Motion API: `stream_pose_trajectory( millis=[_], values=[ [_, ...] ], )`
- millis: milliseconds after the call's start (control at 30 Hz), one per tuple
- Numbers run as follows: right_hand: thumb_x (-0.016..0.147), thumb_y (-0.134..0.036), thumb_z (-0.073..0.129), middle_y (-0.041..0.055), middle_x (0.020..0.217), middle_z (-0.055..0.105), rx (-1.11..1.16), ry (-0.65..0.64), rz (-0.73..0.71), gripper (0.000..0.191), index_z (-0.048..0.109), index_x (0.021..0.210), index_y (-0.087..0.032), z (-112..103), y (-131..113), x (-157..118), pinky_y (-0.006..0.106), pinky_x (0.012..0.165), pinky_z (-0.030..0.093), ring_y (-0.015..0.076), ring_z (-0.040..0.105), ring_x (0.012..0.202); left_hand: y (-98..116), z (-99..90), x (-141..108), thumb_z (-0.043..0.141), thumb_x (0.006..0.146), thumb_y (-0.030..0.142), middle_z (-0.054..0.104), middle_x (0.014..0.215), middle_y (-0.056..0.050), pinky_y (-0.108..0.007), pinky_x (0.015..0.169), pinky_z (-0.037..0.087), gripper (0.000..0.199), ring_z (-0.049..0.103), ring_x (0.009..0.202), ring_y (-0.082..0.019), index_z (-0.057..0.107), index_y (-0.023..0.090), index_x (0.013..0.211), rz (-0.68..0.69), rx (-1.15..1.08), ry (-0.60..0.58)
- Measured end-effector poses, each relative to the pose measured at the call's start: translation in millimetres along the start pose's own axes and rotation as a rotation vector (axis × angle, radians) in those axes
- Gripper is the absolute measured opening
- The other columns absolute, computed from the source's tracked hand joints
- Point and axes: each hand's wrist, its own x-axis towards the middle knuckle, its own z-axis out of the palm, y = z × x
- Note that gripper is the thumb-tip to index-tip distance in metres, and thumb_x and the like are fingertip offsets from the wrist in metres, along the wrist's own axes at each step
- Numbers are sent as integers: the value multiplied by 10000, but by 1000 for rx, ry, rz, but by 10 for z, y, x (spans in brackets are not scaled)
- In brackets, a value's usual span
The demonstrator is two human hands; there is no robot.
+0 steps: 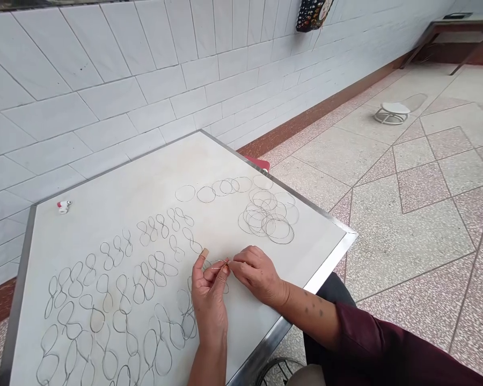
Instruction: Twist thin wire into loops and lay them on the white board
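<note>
Over the white table's near part, my left hand [211, 303] pinches a thin wire loop [219, 267] between thumb and fingers; one raised finger has a tan wrap on its tip. Beside it, my right hand [260, 274] is closed at the same wire, its fingertips touching or nearly touching the left thumb. The twist between them is too small to make out. Rows of figure-eight wire loops [122, 294] lie to the left of my hands. Beyond my right hand is an overlapping heap of round wire rings [279, 229], with a line of single rings [206, 194] behind.
The white table [156, 166] has a metal edge and stands against a tiled wall [116, 102]. A small red and white item [64, 206] lies at its far left. On the floor to the right is a low round stool [392, 112]. A patterned basket [312, 15] hangs on the wall.
</note>
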Motion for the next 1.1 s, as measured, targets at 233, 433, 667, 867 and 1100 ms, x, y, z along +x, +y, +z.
stream_pose_trajectory(
  millis=[233, 433, 667, 867, 1100],
  values=[
    [917, -113, 576, 24, 815, 657, 6, -44, -7, 128, 660, 926, -209, -1, -11, -21, 278, 660, 384, 128, 509, 702, -20, -31, 31, 775, 765, 311, 746, 928, -41, -412, 1045, 414, 685, 651, 1085, -209, 476, 242, 1377, 8, -64, 12],
    [910, -130, 612, 30, 841, 658, 5, -50, -38, 143, 653, 1019, -214, -24, -45, 20, 282, 667, 423, 144, 518, 740, -33, -52, 73, 791, 748, 269, 737, 843, -33, -415, 1024, 438, 674, 668, 1039, -208, 504, 208, 1354, -38, -177, 10],
    [933, -202, 606, 54, 902, 630, 111, -97, -37, 172, 613, 1105, -209, -2, -28, -13, 302, 715, 479, 159, 543, 791, 4, -55, 61, 802, 731, 275, 717, 809, -29, -386, 934, 476, 666, 671, 947, -197, 522, 202, 1331, -41, -150, 43],
    [810, -503, 714, 95, 1033, 580, 410, -100, 281, 475, 533, 1143, -217, -12, 6, -40, 376, 755, 516, 218, 556, 896, 56, -50, 33, 784, 758, 263, 665, 731, 31, -347, 915, 467, 628, 622, 786, -127, 513, 220, 1324, 8, -108, 26],
    [854, -429, 668, -16, 779, 568, 912, -355, 754, 289, 527, 986, -213, 6, -18, -24, 254, 589, 435, 116, 517, 647, 63, -40, 40, 787, 746, 273, 686, 749, 23, -354, 941, 470, 618, 665, 865, -161, 534, 238, 1309, 63, -20, 11]
  ],
)
